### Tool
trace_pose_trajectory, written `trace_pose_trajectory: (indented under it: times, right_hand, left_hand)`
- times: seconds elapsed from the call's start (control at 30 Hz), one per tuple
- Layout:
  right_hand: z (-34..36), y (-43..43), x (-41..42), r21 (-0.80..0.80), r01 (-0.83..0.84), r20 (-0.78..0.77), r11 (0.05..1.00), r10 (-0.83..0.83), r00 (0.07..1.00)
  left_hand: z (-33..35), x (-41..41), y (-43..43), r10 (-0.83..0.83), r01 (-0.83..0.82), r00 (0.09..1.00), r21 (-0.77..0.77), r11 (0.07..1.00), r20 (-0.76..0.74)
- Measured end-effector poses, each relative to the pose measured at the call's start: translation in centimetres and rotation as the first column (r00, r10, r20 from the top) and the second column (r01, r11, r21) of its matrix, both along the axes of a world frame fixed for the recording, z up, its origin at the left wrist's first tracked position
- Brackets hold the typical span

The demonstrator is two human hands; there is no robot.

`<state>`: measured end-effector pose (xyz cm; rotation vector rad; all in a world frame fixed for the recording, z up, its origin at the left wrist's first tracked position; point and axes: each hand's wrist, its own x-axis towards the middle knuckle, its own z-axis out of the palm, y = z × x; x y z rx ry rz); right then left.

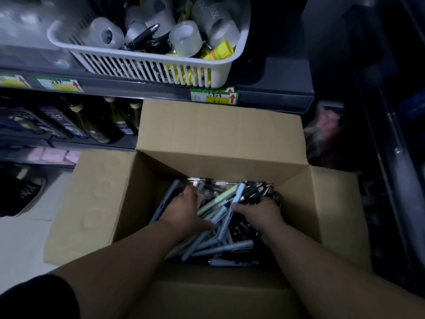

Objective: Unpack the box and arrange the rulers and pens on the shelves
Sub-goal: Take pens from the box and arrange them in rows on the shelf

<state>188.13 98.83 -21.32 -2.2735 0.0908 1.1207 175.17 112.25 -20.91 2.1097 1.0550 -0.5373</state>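
Note:
An open cardboard box point(220, 132) stands on the floor below the shelves, its flaps spread outward. Inside lies a heap of pens point(220, 247) in grey, pale blue, green and black. Both my hands are down in the box. My left hand point(184, 210) reaches into the left part of the heap, fingers curled round several pens, including a pale green one point(216, 201). My right hand point(259, 215) grips a bunch of black pens point(255, 192) at the right side. A grey flat piece point(165, 199) leans against the box's left wall; I cannot tell whether it is a ruler.
A white slotted basket point(149, 65) with tape rolls, black pens and yellow items sits on the shelf edge point(273, 95) above the box. Dark bottles point(101, 120) stand on the lower shelf at left. A shoe point(30, 194) rests on the pale floor at far left.

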Motion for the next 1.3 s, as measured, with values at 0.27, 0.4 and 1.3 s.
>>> trace_pose_trajectory:
  times: [0.27,0.4,1.3]
  right_hand:
    - [-1.0,2.4,0.0,0.139,0.232,-0.052,0.963,-0.227,0.973]
    - [-1.2,2.7,-0.3,0.104,0.213,-0.1,0.971,-0.203,0.974]
    - [0.6,1.1,-1.8,0.234,0.107,-0.322,0.966,-0.027,0.946]
  left_hand:
    - [0.2,0.7,0.2,0.049,-0.043,0.997,-0.1,0.994,0.058]
    - [0.3,0.3,0.4,0.079,-0.073,0.996,-0.134,0.988,0.043]
    - [1.0,-0.9,0.9,0.187,-0.149,0.977,-0.307,0.94,0.1]
